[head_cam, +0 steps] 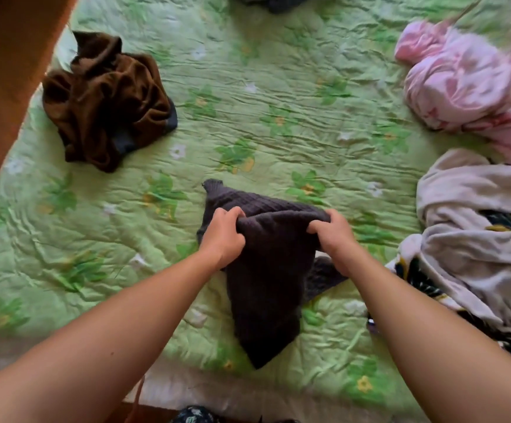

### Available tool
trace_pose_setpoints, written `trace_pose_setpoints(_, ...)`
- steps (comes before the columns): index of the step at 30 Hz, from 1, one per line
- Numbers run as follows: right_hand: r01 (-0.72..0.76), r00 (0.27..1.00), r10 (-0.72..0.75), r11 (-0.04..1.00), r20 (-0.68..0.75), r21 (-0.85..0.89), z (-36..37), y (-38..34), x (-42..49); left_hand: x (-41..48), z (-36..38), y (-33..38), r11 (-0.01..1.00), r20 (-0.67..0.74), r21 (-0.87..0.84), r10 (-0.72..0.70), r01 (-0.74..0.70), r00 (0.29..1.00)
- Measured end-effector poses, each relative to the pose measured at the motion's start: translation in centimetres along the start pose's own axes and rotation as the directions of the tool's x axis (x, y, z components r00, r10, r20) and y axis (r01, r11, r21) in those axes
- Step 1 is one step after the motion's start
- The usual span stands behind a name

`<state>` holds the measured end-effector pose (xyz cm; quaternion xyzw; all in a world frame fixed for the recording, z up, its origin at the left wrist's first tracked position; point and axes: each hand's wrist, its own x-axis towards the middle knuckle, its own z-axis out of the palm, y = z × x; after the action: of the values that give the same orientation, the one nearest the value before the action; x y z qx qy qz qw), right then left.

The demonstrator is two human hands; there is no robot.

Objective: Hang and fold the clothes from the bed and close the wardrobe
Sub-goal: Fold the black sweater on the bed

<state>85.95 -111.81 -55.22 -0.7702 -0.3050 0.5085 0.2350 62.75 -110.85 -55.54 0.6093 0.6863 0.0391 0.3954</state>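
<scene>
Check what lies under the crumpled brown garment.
A grey fabric edge pokes out beneath the brown garment, on the green quilt. The rest is covered; separate piece or lining, unclear.

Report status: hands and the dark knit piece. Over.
Left hand and right hand each grip the dark knit garment at its upper fold. Lower end on green bedspread. Brown garment, pink garment and pale garment lie apart, nothing blocking.

Head cam, looking fwd/down, close over bed (278, 71).
</scene>
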Motion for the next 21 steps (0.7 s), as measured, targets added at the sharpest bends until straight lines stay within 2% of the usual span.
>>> trace_pose_setpoints(5, 0.166, 0.986, -0.165, 0.986, -0.030, 0.032, -4.1, -8.1, -5.4, -2.9, -8.6, 4.8, 0.996, -0.021, -0.007, 0.085, -0.085, 0.996)
trace_pose_setpoints(9, 0.320, 0.947, -0.319, 0.947, -0.039, 0.029, -7.9, -15.5, -11.3, -6.5, -15.3, 9.7, 0.983, 0.025, -0.015, 0.185, -0.185, 0.982)
trace_pose_setpoints(11, 0.401, 0.915, -0.399, 0.916, -0.063, 0.022, -10.2, -19.0, -14.1, -8.6, -18.7, 12.2, 0.965, -0.003, -0.039, 0.258, -0.258, 0.966)
trace_pose_setpoints(16, 0.633, 0.762, -0.628, 0.774, -0.160, -0.019, -16.1, -27.1, -21.7, -13.9, -28.0, 18.6, 0.896, -0.143, 0.022, 0.442, -0.444, 0.886)
trace_pose_setpoints(21, 0.778, 0.552, -0.808, 0.588, -0.206, -0.222, -21.2, -33.4, -27.5, -18.8, -36.6, 24.3, 0.794, -0.270, 0.204, 0.608, -0.573, 0.747)
